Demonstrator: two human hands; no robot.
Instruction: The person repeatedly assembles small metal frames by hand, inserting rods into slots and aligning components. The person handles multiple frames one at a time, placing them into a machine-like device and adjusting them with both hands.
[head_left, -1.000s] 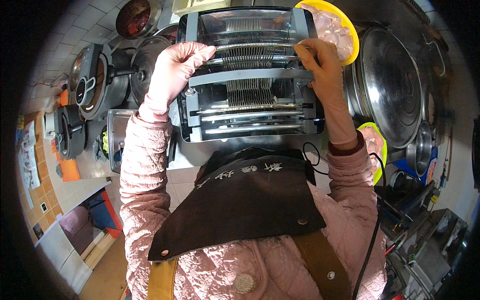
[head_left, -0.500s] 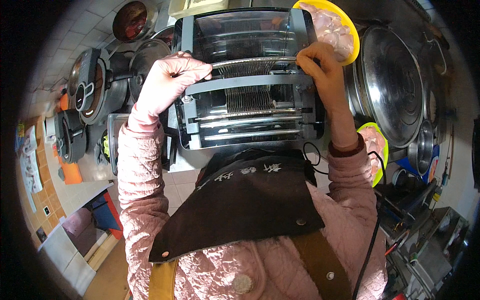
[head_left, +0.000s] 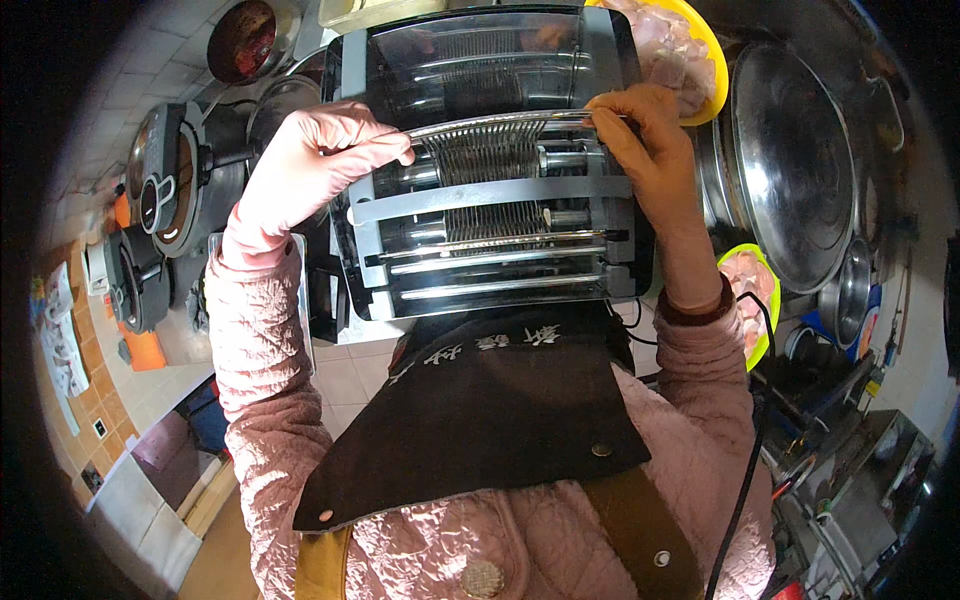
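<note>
In front of me stands a meat-slicing machine (head_left: 480, 195) with grey side rails, a clear dark cover and rows of thin blades. A metal comb rack (head_left: 490, 140) with many long thin teeth is raised at its middle; its teeth reach down toward the blades. My gloved left hand (head_left: 325, 160) pinches the left end of its top bar between thumb and fingers. At the right end, my gloved right hand (head_left: 648, 140) is closed on the same bar. A second set of teeth (head_left: 495, 228) shows nearer to me, below the grey crossbar.
Beyond my right hand is a yellow bowl (head_left: 718, 75) of raw chicken pieces (head_left: 680, 50). A yellow-green basin (head_left: 774, 305) holds more raw meat. Large round metal cookware (head_left: 795, 170) stands at right. Cookers (head_left: 180, 185) and a wok (head_left: 245, 45) sit left. A black cable (head_left: 757, 430) hangs by my right arm.
Both hands have raised the comb rack, and more of its teeth show now. My left hand sits farther left in view. The machine looks slightly tilted and lower as the view shifted.
</note>
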